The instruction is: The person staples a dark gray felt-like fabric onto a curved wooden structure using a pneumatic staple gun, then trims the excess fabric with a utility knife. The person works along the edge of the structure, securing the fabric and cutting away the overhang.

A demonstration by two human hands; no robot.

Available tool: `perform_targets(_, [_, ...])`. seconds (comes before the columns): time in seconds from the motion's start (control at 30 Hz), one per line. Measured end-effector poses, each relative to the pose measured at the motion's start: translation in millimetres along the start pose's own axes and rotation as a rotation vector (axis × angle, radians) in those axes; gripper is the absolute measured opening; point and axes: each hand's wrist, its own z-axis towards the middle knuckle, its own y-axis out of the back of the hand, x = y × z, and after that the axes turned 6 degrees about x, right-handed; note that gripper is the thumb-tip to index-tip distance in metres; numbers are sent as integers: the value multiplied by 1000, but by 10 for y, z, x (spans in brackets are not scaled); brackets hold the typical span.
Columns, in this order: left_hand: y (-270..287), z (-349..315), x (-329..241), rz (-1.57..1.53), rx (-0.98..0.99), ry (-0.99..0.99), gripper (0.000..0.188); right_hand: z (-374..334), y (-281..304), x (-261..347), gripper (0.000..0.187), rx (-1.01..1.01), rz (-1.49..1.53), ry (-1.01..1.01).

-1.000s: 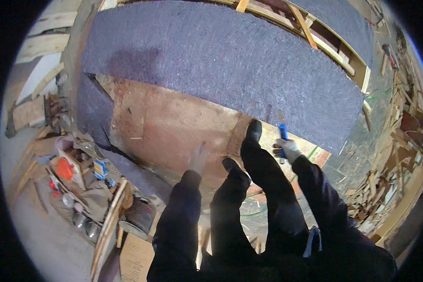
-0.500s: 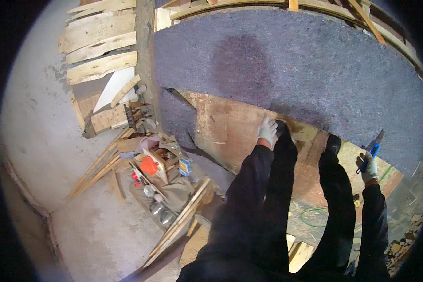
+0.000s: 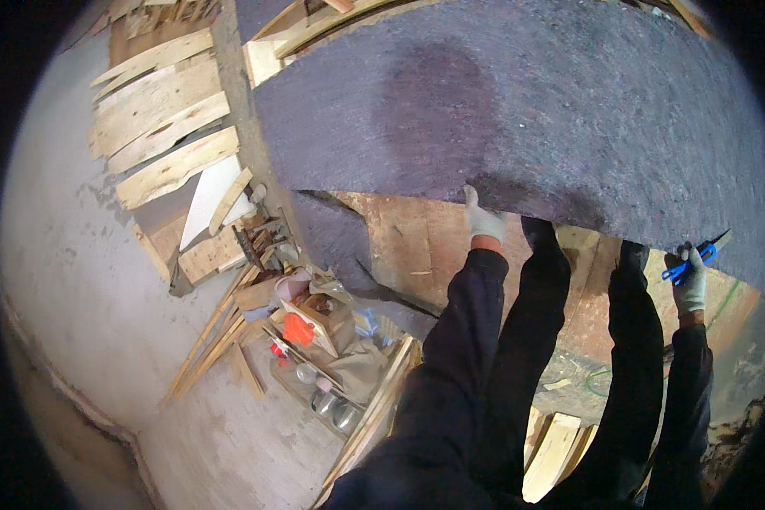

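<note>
My left hand (image 3: pixel 486 219), in a pale work glove, is closed on the near edge of a large grey felt sheet (image 3: pixel 586 110). Its thumb lies on top; the other fingers are hidden beneath. At the right, my gloved right hand (image 3: pixel 691 279) is closed around a blue-handled cutting tool (image 3: pixel 711 251) with a pointed grey blade. The blade lies over the felt near its edge; whether these fingers also pinch the felt I cannot tell. Under the raised edge, reddish-brown boarding (image 3: pixel 416 242) shows. My dark-clothed legs stand between my arms, the feet partly under the felt.
Left of the boarding lies a darker piece of felt (image 3: pixel 336 234). Wooden planks (image 3: pixel 174 161) lie in a row at the far left. A crate (image 3: pixel 319 323) of mixed items and loose timber strips (image 3: pixel 208 348) are on the floor. A green cord (image 3: pixel 599 380) runs near my legs.
The felt's near edge has been lifted and drawn toward me, with my left hand now gripping it. My right hand has moved slightly right and up, turning the tool's blade more to the right.
</note>
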Motion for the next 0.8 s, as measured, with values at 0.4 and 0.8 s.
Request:
perform_targets(0.4, [-247, -648, -379, 54, 176, 60, 38, -270, -142, -68, 16, -37, 93, 105])
perform_targets(0.8, [15, -1262, -1125, 671, 777, -248, 27, -801, -113, -147, 20, 42, -153, 586])
